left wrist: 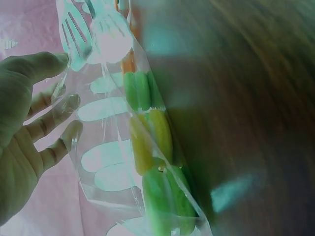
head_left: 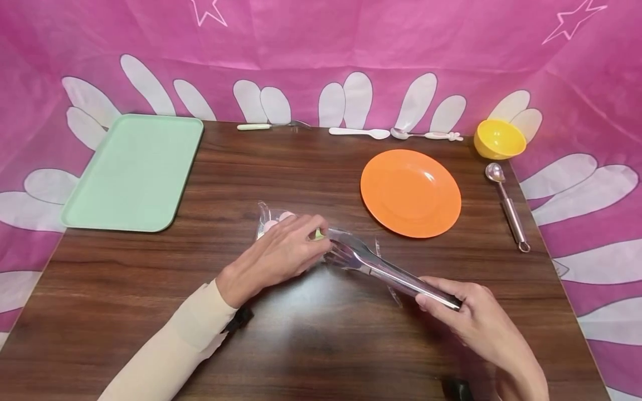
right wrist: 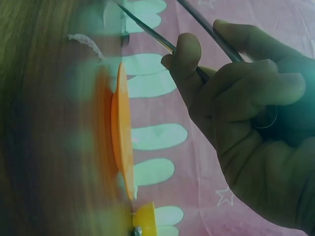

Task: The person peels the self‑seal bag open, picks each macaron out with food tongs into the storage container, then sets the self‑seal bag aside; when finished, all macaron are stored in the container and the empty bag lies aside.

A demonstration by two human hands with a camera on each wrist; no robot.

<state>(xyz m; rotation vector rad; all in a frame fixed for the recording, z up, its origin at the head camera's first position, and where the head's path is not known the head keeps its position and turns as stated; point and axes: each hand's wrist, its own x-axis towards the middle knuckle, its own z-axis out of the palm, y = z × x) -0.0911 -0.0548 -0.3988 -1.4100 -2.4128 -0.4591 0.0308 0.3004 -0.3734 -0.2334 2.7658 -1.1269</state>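
My left hand [head_left: 283, 248] holds the edge of a clear plastic package [left wrist: 106, 202] at the middle of the table. In the left wrist view, its fingers show through the film. A row of green and yellow macarons [left wrist: 152, 140] sits inside, and pink ones [head_left: 271, 225] show past my hand in the head view. My right hand [head_left: 484, 320] grips metal tongs [head_left: 396, 277] by the handle end. Their slotted heads [left wrist: 78, 42] are spread apart at the near end of the package, close to my left fingertips.
An orange plate [head_left: 411, 192] lies right of centre, a green tray [head_left: 132, 172] at left. Along the back are a fork [head_left: 256, 127], white spoon [head_left: 353, 132], another spoon [head_left: 426, 135] and yellow bowl [head_left: 499, 139]. A metal scoop [head_left: 509, 209] lies at right. Clear plastic strip [head_left: 394, 295] lies beneath the tongs.
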